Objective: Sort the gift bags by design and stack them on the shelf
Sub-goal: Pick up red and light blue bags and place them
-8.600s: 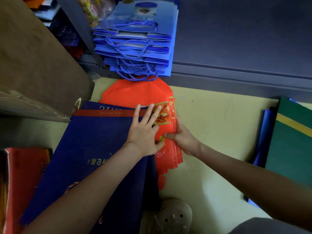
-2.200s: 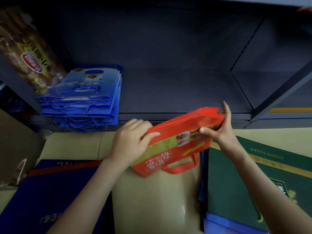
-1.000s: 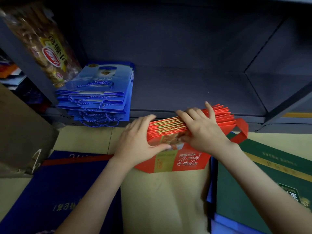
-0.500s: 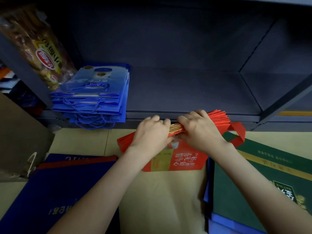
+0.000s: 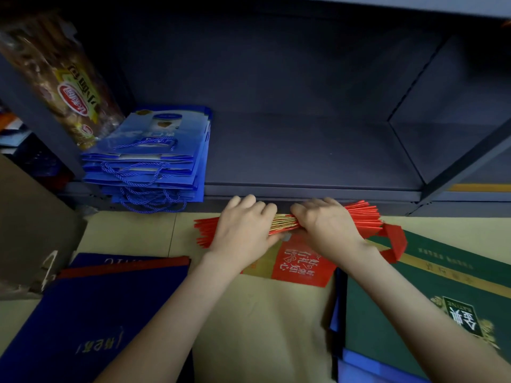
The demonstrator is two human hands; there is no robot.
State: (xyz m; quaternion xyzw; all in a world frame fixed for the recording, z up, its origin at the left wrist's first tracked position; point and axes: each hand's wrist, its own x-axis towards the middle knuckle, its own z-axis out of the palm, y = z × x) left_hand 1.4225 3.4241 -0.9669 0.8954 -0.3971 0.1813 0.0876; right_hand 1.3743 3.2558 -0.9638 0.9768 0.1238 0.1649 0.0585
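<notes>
Gripped from above by both hands: a thick bundle of folded red gift bags [image 5: 301, 261], stood on edge with the lower edge apparently on the floor [image 5: 249, 313], directly under the hands and just short of the front lip of the shelf [image 5: 304, 150] beyond the fingertips. Left hand [image 5: 243, 230] curled over the upper edges towards the bundle's left end; right hand [image 5: 326, 228] curled over them just beside it, knuckles near but apart.

Probably light singly, fairly hefty as a pack. Thin sheets, likely stiff along their plane yet floppy across it, and smooth enough to slide and splay, as shown by the fanned edges past both hands. Best taken with thumbs on the near printed face and fingers on the far face, set a little wider to check the fanning. Not to be lifted by the red handle loop [image 5: 395, 241] out past the right hand.

Long axis left to right, parallel to the shelf lip. Printed face turned back towards the person, lettering inverted, handle end rightward. Beyond the left hand, on the shelf, a flat stack of blue gift bags [image 5: 154, 150].
</notes>
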